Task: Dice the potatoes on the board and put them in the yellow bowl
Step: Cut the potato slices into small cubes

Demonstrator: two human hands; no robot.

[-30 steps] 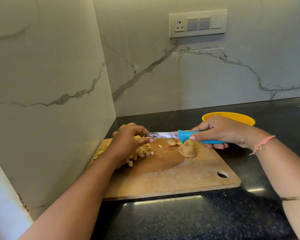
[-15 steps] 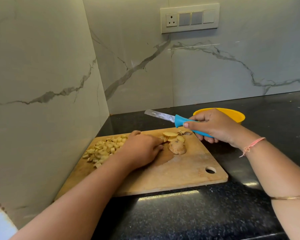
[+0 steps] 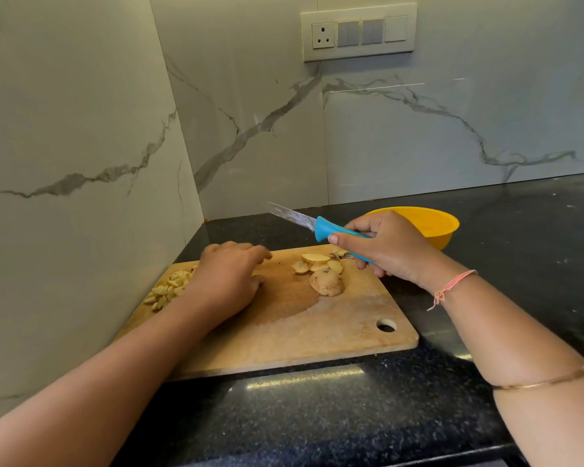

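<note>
On board (image 3: 284, 332), left hand (image 3: 226, 281) seemingly flat, part-hiding dice (image 3: 169, 289), right hand (image 3: 385, 244) gripping knife (image 3: 321, 227) before yellow bowl (image 3: 429, 224).

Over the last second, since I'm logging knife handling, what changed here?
The right hand lifted the knife up from the board, blade now raised, pointing left. The left hand dropped from the blade to lie palm down beside the diced pile. The potato chunk, slices and yellow bowl stayed.
</note>
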